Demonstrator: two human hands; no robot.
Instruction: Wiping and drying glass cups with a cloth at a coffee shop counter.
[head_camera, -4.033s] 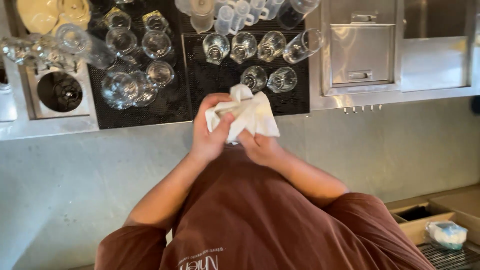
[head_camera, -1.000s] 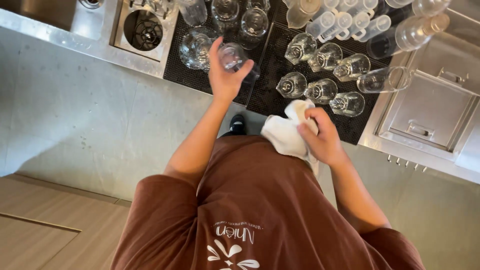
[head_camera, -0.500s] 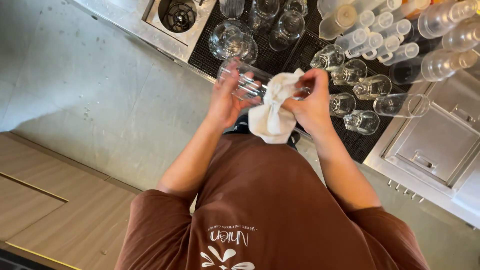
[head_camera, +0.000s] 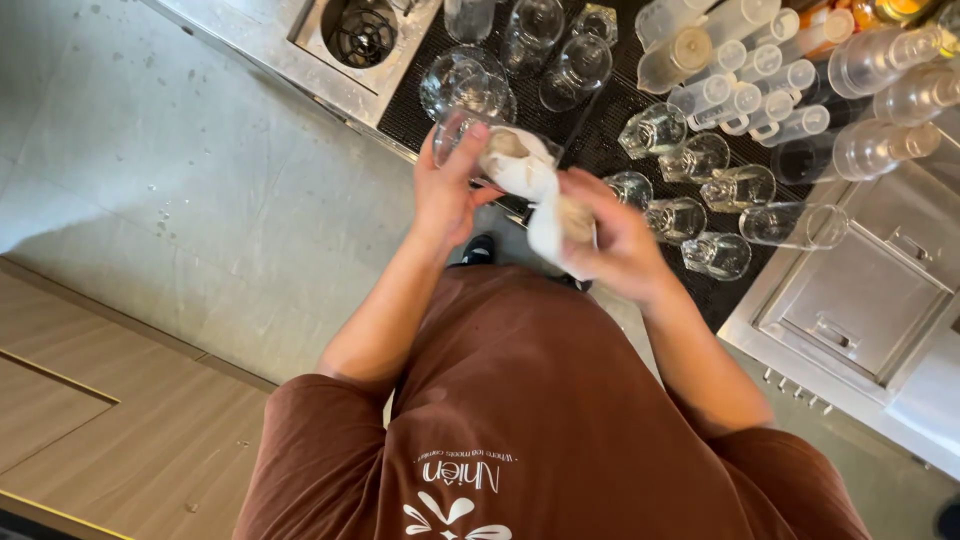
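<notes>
A clear glass (head_camera: 470, 140) is being wiped with a white cloth (head_camera: 530, 185) above the surface (head_camera: 300, 70).

The glass is gripped by the left hand (head_camera: 445, 195), held in the air just over the black drip mat (head_camera: 600, 150); the cloth is pinched by the right hand (head_camera: 615, 240) and pushed into the glass mouth. Other glasses (head_camera: 700, 200) are crowded directly below. A wet, smooth wall could slip from the grip, or too hard a twist of the cloth might crack it; a drop would likely strike the glasses beneath.
</notes>
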